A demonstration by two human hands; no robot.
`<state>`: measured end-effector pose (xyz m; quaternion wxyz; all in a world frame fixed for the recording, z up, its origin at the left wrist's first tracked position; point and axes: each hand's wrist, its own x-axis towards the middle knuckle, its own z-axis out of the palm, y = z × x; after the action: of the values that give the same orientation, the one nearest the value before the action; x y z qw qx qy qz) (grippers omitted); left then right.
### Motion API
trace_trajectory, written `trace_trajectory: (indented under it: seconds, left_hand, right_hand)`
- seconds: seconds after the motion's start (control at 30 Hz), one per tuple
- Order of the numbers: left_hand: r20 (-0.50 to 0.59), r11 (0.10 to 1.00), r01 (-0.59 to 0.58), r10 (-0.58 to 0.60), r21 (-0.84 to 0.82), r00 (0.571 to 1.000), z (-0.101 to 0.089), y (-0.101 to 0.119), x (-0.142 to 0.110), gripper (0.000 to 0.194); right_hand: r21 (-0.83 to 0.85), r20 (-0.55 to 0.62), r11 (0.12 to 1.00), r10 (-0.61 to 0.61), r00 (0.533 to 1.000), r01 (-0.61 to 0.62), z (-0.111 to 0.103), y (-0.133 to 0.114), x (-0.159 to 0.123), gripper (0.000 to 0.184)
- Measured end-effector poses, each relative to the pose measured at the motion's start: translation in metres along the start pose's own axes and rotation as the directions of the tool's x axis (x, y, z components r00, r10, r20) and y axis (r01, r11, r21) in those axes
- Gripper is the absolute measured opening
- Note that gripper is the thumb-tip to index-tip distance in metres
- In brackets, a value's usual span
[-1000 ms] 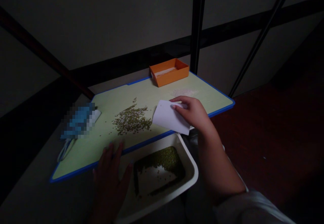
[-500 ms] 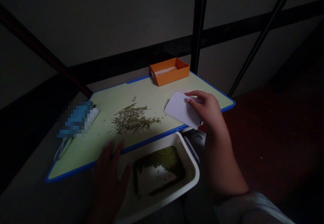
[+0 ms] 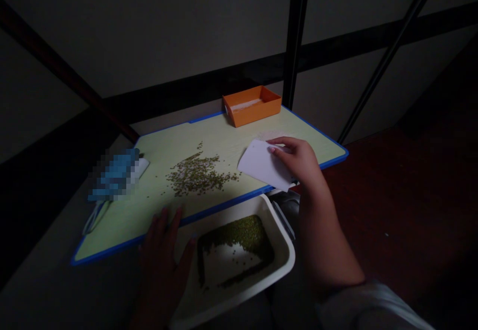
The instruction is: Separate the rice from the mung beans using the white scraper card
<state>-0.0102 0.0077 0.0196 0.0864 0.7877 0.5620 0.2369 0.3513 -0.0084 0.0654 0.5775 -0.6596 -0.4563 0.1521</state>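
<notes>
Head view: the right hand pinches a white card between thumb and fingers, over the near right part of the bench; scattered green grains lie left of the card; the left hand has its fingers spread at the near edge, by a white tub with more grains inside; whether they grip it, I cannot tell; an orange tray stands behind.

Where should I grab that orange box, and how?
Probably best: take the orange box by the top edge of its long near side, coming from the front and above. The top is open and that side looks thin and upright, good for pinching, while the panelled wall seems close behind the far side.
</notes>
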Motion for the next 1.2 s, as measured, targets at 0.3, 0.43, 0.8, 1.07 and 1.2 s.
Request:
trace_trajectory:
  seconds: [0.3, 0.43, 0.8, 1.07, 1.2]
  left_hand:
    - [-0.007, 1.000, 0.016, -0.016, -0.019, 1.000, -0.001, 0.009, 0.002, 0.072]
    - [-0.012, 1.000, -0.010, 0.010, -0.008, 1.000, 0.001, 0.003, 0.001, 0.067]
    - [-0.025, 1.000, -0.012, 0.012, -0.009, 1.000, 0.000, 0.007, 0.001, 0.074]
    - [-0.036, 1.000, -0.024, 0.023, -0.016, 0.999, 0.001, 0.004, 0.000, 0.068]
    - [-0.032, 0.999, -0.030, 0.030, -0.010, 0.999, 0.001, 0.005, 0.000, 0.061]
  right_hand:
    - [0.001, 0.074, 1.000, -0.011, 0.997, 0.011, 0.004, -0.010, -0.005, 0.028]
    - [0.021, 0.093, 1.000, -0.018, 0.995, 0.016, 0.005, -0.014, -0.007, 0.026]
    - [0.030, 0.073, 0.998, -0.061, 0.995, 0.059, 0.000, -0.018, -0.011, 0.025]
    - [-0.067, 0.075, 0.997, -0.018, 0.997, 0.023, -0.016, -0.019, -0.015, 0.024]
    - [-0.062, 0.124, 0.997, -0.045, 0.991, 0.053, -0.013, -0.022, -0.017, 0.024]
